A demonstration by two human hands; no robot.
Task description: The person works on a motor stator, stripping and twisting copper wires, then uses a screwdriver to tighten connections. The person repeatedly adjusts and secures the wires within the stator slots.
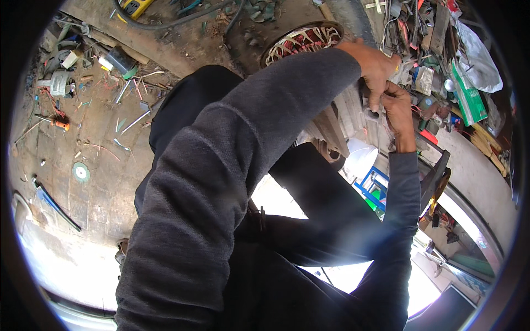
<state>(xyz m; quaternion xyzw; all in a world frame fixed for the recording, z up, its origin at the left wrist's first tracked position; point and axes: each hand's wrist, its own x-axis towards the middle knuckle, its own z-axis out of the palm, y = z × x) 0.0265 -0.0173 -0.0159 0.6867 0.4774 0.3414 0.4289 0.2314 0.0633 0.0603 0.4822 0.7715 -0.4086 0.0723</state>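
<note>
My left hand [372,70] is at the upper right, back up. Its thumb points down onto a dark metal part with a round opening [372,114], and a bit of yellow shows at its fingertips. My right hand [398,108] is just below and to the right, its thumb and forefinger bent together close to the left hand; whether anything is between them is hidden. Left of the hands, a motor stator [304,40] shows red windings laced with pale ties, partly behind my left forearm. A grey ridged metal piece [350,109] stands below the left wrist.
Scrap and wires [430,78] heap at the right beside a clear plastic bag [476,56]. A white bucket [361,155] is below the hands. On the floor at left are an orange-handled screwdriver [61,124], an abrasive disc [80,171] and a blue-and-black curved tool [56,203].
</note>
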